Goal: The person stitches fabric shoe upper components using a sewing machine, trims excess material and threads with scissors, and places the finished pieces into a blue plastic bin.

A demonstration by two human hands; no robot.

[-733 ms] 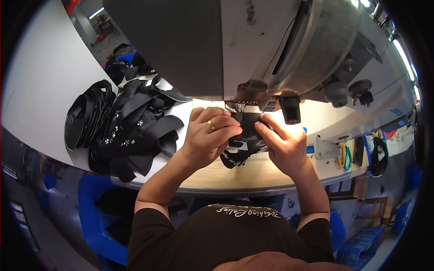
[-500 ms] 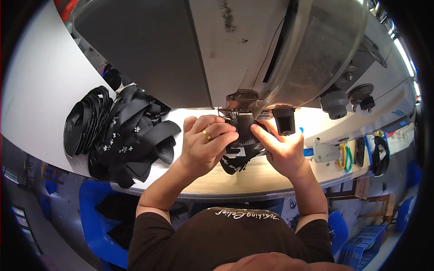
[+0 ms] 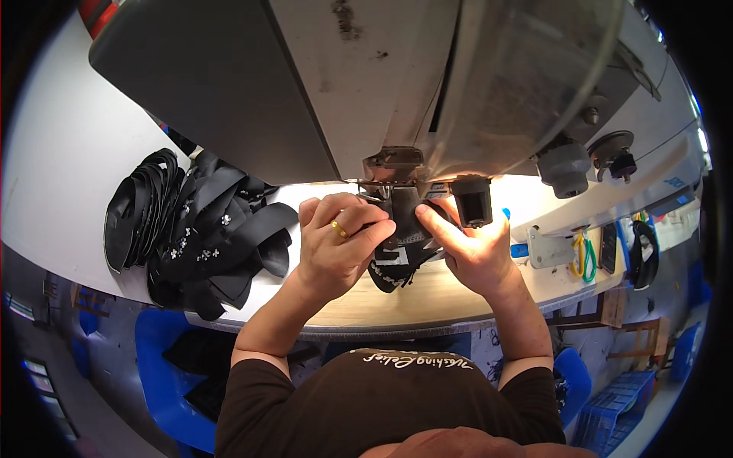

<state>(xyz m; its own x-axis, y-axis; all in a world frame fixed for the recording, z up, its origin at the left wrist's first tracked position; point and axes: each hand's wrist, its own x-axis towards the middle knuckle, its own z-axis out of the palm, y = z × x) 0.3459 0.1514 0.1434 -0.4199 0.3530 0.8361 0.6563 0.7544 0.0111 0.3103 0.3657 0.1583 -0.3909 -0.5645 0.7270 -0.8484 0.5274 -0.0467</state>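
My left hand [image 3: 336, 240], with a gold ring on one finger, is closed, its thumb and fingertips gripping the left side of a black piece of material [image 3: 410, 217]. My right hand [image 3: 477, 252] grips the piece's right side with the thumb on top; its other fingers are partly hidden. The piece lies beneath the sewing head [image 3: 395, 160] of a large sewing machine. Its near end hangs toward me, showing a white patch [image 3: 393, 256] and small light decorations. Contact at the needle is too small to make out.
At left on the white table [image 3: 65, 153] lie a stack of curved black pieces [image 3: 141, 210] and a heap of black pieces with shiny flower ornaments [image 3: 229, 244]. A black cup-shaped part [image 3: 472, 202] stands by my right hand. Yellow and green loops [image 3: 586, 259] hang farther right. A blue container [image 3: 164, 382] stands below left.
The whole view has shifted slightly, the machine now showing lower and farther left. Both hands keep their hold on the black piece, with little visible movement relative to it.
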